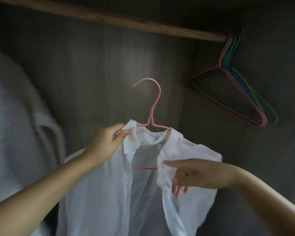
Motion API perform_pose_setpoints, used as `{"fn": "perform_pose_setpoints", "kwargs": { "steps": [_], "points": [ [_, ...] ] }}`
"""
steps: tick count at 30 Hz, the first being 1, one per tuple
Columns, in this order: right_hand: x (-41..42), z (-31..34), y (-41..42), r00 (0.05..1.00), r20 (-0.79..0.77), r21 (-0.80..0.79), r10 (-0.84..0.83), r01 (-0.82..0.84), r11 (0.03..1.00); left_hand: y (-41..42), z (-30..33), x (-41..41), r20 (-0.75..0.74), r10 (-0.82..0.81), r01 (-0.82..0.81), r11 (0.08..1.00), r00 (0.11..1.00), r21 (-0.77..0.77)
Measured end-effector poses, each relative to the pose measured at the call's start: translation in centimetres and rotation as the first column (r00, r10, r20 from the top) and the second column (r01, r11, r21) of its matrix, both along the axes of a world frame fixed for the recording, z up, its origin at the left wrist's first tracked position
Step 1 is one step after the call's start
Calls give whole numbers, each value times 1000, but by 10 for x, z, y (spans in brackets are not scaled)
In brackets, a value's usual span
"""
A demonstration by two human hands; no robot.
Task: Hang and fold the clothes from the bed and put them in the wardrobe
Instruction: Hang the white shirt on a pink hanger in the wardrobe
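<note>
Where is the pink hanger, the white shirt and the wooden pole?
pink hanger (155, 97): head view, on its neck.
white shirt (109, 193): head view, on its front panel.
wooden pole (109, 18): head view, mid-length.

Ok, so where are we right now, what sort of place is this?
Most likely inside a wardrobe: a wooden rail runs across the top, spare coloured hangers hang at its right end, and dark panelling stands behind the white shirt on its pink hanger.

White shirt (109, 193) on pink hanger (151, 106)
Draped unbuttoned, collar rumpled, hook upright below the wooden rail (109, 18).
</note>
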State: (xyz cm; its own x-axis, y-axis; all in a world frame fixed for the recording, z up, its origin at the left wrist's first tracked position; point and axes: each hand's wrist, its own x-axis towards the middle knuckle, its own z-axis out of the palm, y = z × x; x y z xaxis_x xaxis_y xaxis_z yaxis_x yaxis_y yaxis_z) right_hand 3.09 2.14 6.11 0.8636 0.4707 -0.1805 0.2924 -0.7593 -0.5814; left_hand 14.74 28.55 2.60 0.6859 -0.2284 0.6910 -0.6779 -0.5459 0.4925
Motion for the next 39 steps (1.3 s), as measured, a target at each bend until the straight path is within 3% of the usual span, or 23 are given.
{"fn": "perform_pose_setpoints", "kwargs": {
  "steps": [1, 2, 4, 5, 6, 8, 10, 12, 16, 20, 22, 25, 27, 31, 35, 37, 38, 39],
  "points": [
    [0, 12, -5, 996, 89, -36, 15, -12, 999, 4, 1, 0, -43, -52, 48, 996, 998, -79],
    [0, 29, -9, 961, 274, -27, -43, 53, 998, 8, 4, 0, -80, -88, 75, 986, 993, -147],
    [4, 62, -11, 746, 638, 93, -191, 171, 981, 14, 15, -3, -107, -112, 88, 973, 988, -212],
    [7, 76, -6, 693, 702, 74, -166, 161, 984, 15, 19, -4, -110, -112, 87, 973, 988, -214],
    [12, 85, 3, 709, 698, -10, -99, 147, 989, 15, 22, -5, -111, -110, 85, 974, 988, -209],
    [20, 90, 26, 860, 509, -140, 35, 43, 989, 12, 26, -4, -121, -132, 102, 969, 984, -224],
    [28, 81, 48, 904, 420, -121, 82, -34, 992, 11, 26, -1, -136, -197, 151, 944, 971, -295],
    [37, 78, 59, 910, 415, -14, -14, 22, 1000, 16, 23, 1, -144, -204, 146, 929, 968, -340],
    [53, 87, 71, 910, 352, 236, -221, 142, 961, 36, 15, -6, -190, -54, -7, 952, 980, -306],
    [69, 86, 100, 926, 251, 386, -281, 171, 907, 57, 17, -12, -294, 88, -134, 981, 952, -139],
    [81, 93, 120, 937, 151, 559, -314, 181, 809, 61, 27, -22, -345, 41, -85, 990, 938, -114],
    [96, 121, 160, 956, 47, 753, -291, 157, 638, 65, 61, -48, -371, -81, -24, 963, 925, -270],
    [104, 144, 194, 949, 118, 791, -292, 88, 605, 69, 85, -65, -342, -118, -9, 937, 932, -349],
    [112, 184, 267, 949, 205, 836, -240, -42, 547, 78, 128, -91, -166, -131, 67, 936, 977, -345],
    [120, 197, 334, 968, 183, 854, -174, -68, 516, 114, 156, -94, -218, 71, -137, 943, 973, -303],
    [129, 193, 365, 967, 210, 844, -142, -105, 526, 139, 163, -93, -195, 303, -329, 937, 933, -116],
    [136, 188, 379, 954, 265, 807, -143, -138, 575, 151, 164, -95, -141, 456, -456, 889, 879, 29],
    [142, 185, 390, 932, 331, 755, -149, -167, 634, 162, 161, -94, -41, 611, -595, 782, 790, 188]
  ]
}}
